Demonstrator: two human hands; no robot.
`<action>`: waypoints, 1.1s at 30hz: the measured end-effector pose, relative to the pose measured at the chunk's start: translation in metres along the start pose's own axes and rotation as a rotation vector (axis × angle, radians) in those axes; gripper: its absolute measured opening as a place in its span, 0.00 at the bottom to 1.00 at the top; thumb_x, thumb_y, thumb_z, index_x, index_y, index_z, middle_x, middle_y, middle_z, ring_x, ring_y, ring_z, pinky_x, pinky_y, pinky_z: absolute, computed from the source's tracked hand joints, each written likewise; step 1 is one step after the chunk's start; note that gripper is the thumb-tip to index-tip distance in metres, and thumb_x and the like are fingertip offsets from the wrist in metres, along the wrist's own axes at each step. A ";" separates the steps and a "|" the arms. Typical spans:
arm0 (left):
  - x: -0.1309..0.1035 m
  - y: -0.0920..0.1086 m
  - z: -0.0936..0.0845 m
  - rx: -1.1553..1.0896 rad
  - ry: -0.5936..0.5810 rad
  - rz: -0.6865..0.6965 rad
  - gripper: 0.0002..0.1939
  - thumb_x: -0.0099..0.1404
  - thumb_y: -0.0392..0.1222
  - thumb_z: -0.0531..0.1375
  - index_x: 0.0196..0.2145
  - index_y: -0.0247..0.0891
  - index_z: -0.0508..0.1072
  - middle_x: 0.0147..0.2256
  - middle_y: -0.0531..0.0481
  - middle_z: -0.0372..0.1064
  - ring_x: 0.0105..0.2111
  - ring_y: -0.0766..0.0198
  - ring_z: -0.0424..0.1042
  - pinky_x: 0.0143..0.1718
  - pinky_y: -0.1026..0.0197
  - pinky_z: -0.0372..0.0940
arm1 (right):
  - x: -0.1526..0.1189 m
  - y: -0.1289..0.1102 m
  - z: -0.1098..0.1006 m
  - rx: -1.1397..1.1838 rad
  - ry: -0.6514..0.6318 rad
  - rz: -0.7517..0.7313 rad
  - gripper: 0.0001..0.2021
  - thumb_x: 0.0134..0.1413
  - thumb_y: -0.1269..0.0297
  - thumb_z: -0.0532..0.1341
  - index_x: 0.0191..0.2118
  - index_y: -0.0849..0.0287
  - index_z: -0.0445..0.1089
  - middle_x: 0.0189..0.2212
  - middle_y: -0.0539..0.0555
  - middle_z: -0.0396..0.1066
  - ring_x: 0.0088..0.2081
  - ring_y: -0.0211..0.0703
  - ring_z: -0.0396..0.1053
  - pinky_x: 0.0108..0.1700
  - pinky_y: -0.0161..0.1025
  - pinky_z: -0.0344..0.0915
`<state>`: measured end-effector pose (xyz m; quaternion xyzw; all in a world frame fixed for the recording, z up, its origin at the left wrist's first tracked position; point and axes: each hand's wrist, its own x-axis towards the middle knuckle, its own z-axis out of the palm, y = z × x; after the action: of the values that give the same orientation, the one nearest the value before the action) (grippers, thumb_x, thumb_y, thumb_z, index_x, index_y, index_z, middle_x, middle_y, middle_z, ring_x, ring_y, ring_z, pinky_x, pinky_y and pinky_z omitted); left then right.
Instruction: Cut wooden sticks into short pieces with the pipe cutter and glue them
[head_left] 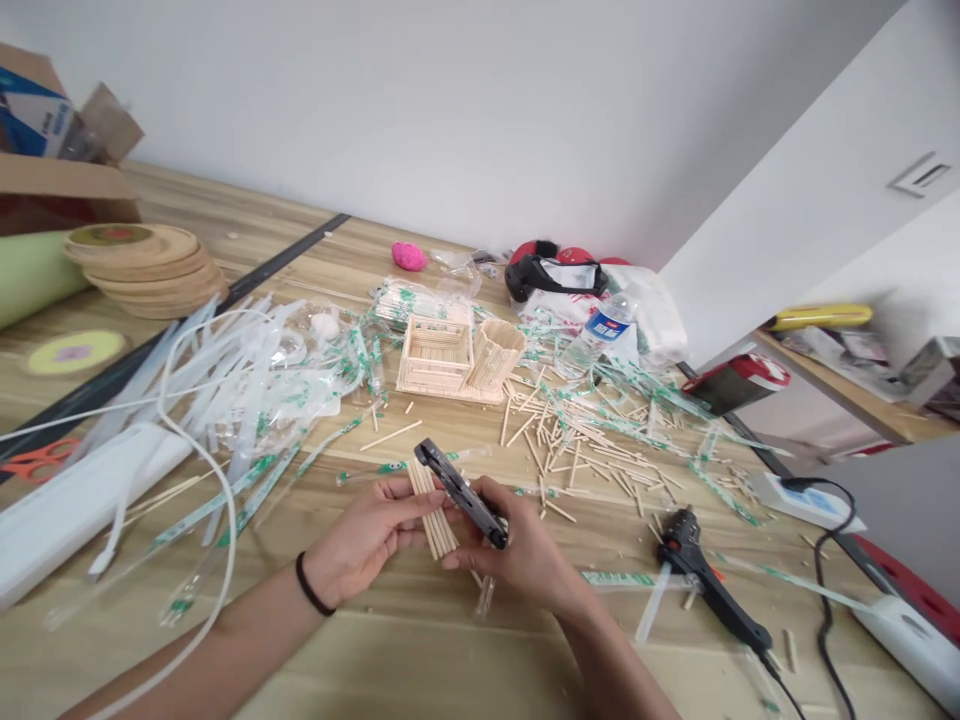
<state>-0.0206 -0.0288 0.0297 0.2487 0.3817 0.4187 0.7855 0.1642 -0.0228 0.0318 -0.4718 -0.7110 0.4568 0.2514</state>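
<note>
My left hand [367, 540], a black band at its wrist, pinches a small flat panel of wooden sticks [433, 515] laid side by side. In my right hand [517, 550] is a long black hand tool [465, 492], its exact kind unclear. The tool slants across the upper right side of the panel, and my right thumb rests close to the panel's lower end. Beyond both hands stands a stick-built piece with a square open box [437, 355] and a round cup [495, 352] on a stick base. The fingertips behind the panel are partly hidden.
Loose sticks [592, 445] scatter to the right. A glue gun [705, 575] with its cord lies at the right front. Plastic wrappers [277, 400], a white cable [225, 500] and orange scissors [41, 460] are at left. A water bottle [604, 325] and wooden discs [150, 270] sit farther back.
</note>
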 end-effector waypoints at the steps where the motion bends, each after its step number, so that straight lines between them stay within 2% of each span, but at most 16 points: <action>1: 0.000 0.000 0.000 -0.001 0.010 -0.001 0.08 0.51 0.36 0.68 0.31 0.32 0.78 0.29 0.46 0.78 0.32 0.61 0.76 0.32 0.64 0.70 | 0.001 0.002 0.000 0.003 0.006 0.000 0.21 0.36 0.57 0.72 0.37 0.58 0.67 0.23 0.43 0.62 0.24 0.33 0.57 0.26 0.30 0.54; 5: -0.002 0.000 0.004 0.007 0.022 -0.017 0.08 0.53 0.37 0.67 0.33 0.31 0.79 0.29 0.46 0.78 0.32 0.62 0.75 0.33 0.64 0.68 | 0.000 0.005 -0.002 0.026 -0.040 0.011 0.27 0.34 0.58 0.73 0.43 0.57 0.66 0.29 0.46 0.66 0.29 0.36 0.61 0.29 0.31 0.57; 10: -0.002 -0.003 0.005 0.009 0.022 -0.030 0.11 0.53 0.38 0.67 0.35 0.31 0.79 0.30 0.46 0.78 0.33 0.61 0.74 0.35 0.62 0.67 | -0.004 0.003 -0.006 0.020 -0.083 0.040 0.25 0.34 0.56 0.72 0.40 0.58 0.67 0.27 0.46 0.65 0.28 0.37 0.60 0.29 0.32 0.57; 12: 0.000 -0.005 0.002 -0.002 0.027 -0.042 0.12 0.52 0.39 0.68 0.34 0.32 0.79 0.31 0.47 0.77 0.33 0.61 0.73 0.35 0.62 0.67 | -0.005 0.004 -0.005 0.004 -0.090 0.058 0.24 0.36 0.55 0.71 0.40 0.58 0.66 0.30 0.47 0.67 0.30 0.39 0.63 0.31 0.33 0.59; 15: 0.000 -0.006 0.002 -0.003 0.038 -0.047 0.13 0.49 0.45 0.70 0.31 0.35 0.79 0.28 0.50 0.77 0.29 0.64 0.73 0.32 0.64 0.66 | -0.006 0.004 -0.003 -0.070 -0.083 0.077 0.23 0.40 0.54 0.69 0.41 0.57 0.65 0.33 0.50 0.71 0.33 0.42 0.67 0.34 0.34 0.61; 17: -0.001 -0.004 0.005 0.002 0.078 -0.051 0.17 0.43 0.51 0.71 0.27 0.36 0.79 0.25 0.52 0.76 0.26 0.66 0.71 0.29 0.66 0.65 | -0.007 0.003 -0.002 -0.156 -0.070 0.059 0.22 0.39 0.54 0.69 0.41 0.57 0.65 0.32 0.50 0.72 0.32 0.43 0.68 0.34 0.34 0.62; 19: -0.002 0.001 0.009 0.011 0.137 -0.066 0.23 0.34 0.56 0.72 0.24 0.36 0.79 0.22 0.52 0.75 0.24 0.67 0.69 0.28 0.68 0.63 | -0.007 0.003 0.000 -0.247 -0.060 -0.003 0.21 0.39 0.58 0.69 0.41 0.56 0.65 0.32 0.50 0.72 0.32 0.43 0.69 0.35 0.34 0.62; 21: -0.002 0.003 0.012 0.017 0.192 -0.115 0.26 0.28 0.57 0.72 0.24 0.36 0.79 0.22 0.51 0.75 0.23 0.66 0.69 0.26 0.67 0.61 | -0.008 0.006 0.001 -0.317 -0.034 -0.095 0.19 0.39 0.62 0.68 0.41 0.55 0.65 0.32 0.49 0.72 0.32 0.43 0.69 0.34 0.34 0.61; 25: 0.003 -0.001 0.010 -0.015 0.193 -0.192 0.20 0.36 0.48 0.73 0.27 0.34 0.79 0.23 0.49 0.76 0.22 0.65 0.70 0.25 0.66 0.59 | -0.011 0.017 0.004 -0.407 0.062 -0.261 0.16 0.39 0.67 0.65 0.39 0.54 0.64 0.30 0.49 0.69 0.31 0.42 0.68 0.33 0.35 0.60; 30: 0.005 -0.011 0.001 -0.025 0.115 -0.130 0.12 0.43 0.41 0.72 0.27 0.35 0.79 0.24 0.51 0.77 0.24 0.66 0.71 0.28 0.67 0.60 | -0.011 0.022 0.001 -0.511 0.101 -0.430 0.16 0.50 0.53 0.60 0.42 0.55 0.62 0.30 0.52 0.70 0.30 0.45 0.68 0.32 0.38 0.59; 33: 0.004 -0.014 -0.001 -0.014 0.102 -0.108 0.11 0.46 0.42 0.71 0.29 0.36 0.80 0.25 0.52 0.76 0.27 0.65 0.72 0.30 0.67 0.61 | -0.010 0.016 -0.001 -0.552 0.095 -0.499 0.14 0.53 0.57 0.58 0.43 0.55 0.60 0.29 0.52 0.70 0.29 0.45 0.68 0.32 0.38 0.59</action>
<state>-0.0131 -0.0322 0.0180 0.2005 0.4313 0.3906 0.7881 0.1758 -0.0289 0.0191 -0.3547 -0.8881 0.1501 0.2509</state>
